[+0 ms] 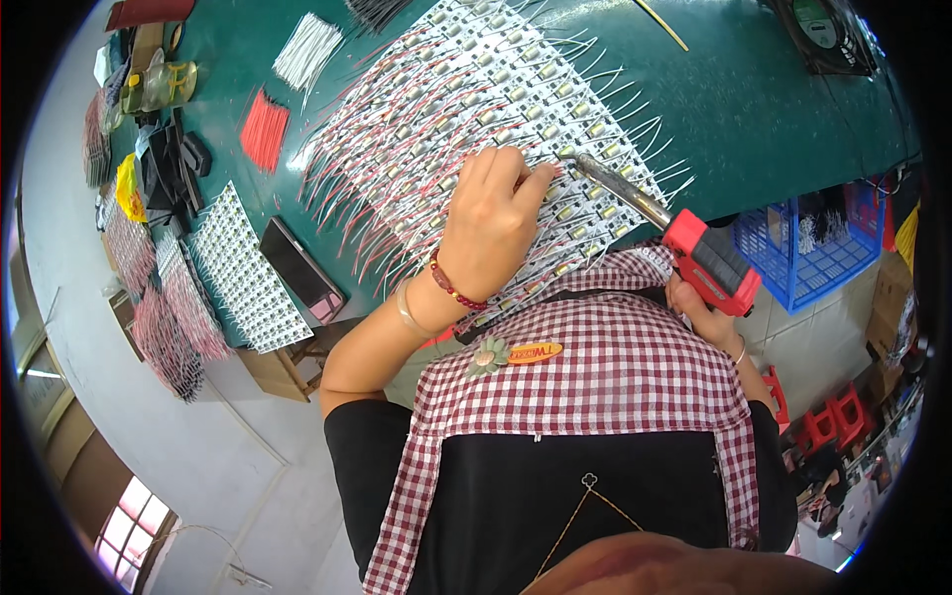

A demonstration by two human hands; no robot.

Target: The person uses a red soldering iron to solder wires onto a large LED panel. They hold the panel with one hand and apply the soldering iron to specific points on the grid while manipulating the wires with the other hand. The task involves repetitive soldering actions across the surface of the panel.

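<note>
A large white circuit-board panel (466, 99) lies on the green table, with rows of small metal parts and many red and white wires sticking out. Over its near part, my left hand (491, 218) is closed, its thumb and fingers pinched together low at the board. What they grip is too small to make out. My right hand (702, 315) is wrapped round a soldering iron (709, 260) with a red and black handle. Its metal barrel slants up to the left, the tip by the board parts just right of my left fingertips.
Bundles of red wires (263, 131) and white wires (307, 52) lie left of the panel. A phone (297, 273) and another board panel (248, 273) rest near the table's left edge. A blue crate (808, 248) stands at right, beyond the table edge.
</note>
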